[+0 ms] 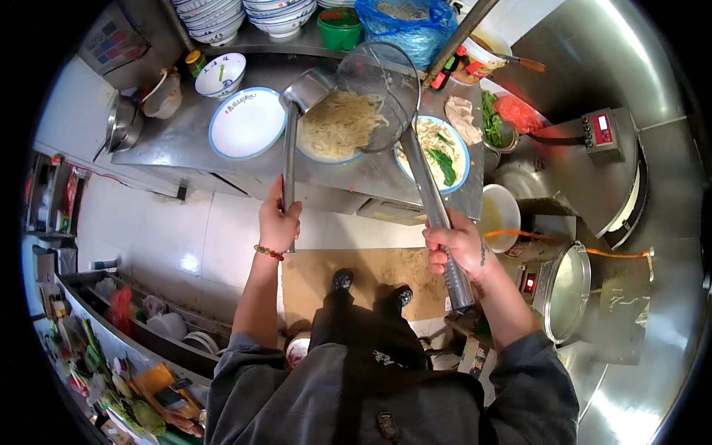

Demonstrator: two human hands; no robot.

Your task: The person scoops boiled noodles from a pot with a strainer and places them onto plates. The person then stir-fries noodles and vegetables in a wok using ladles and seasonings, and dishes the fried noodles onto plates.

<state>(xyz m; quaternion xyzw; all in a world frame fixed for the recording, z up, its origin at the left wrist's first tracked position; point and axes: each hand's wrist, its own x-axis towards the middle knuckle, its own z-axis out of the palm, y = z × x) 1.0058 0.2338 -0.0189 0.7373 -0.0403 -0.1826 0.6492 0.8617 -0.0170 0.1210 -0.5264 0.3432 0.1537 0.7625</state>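
Observation:
My left hand (279,223) is closed around the handle of a metal ladle (310,89), whose bowl hangs over the edge of a plate of noodles (341,124). In my right hand (458,248) is the thick metal handle of a round mesh strainer (380,93). The strainer's mesh covers the right part of the noodles from my view; whether it touches them I cannot tell. To the right sits a bowl of noodles with green leaves (443,157), partly behind the strainer handle. An unfilled white plate with a blue rim (247,126) lies left of the ladle.
Stacked bowls (211,18), a green tub (340,30) and a blue plastic bag (415,33) stand along the back shelf. At right are a white bowl of liquid (501,217), a round pot (567,291) and an orange hose (619,254). Vegetables (141,408) lie lower left.

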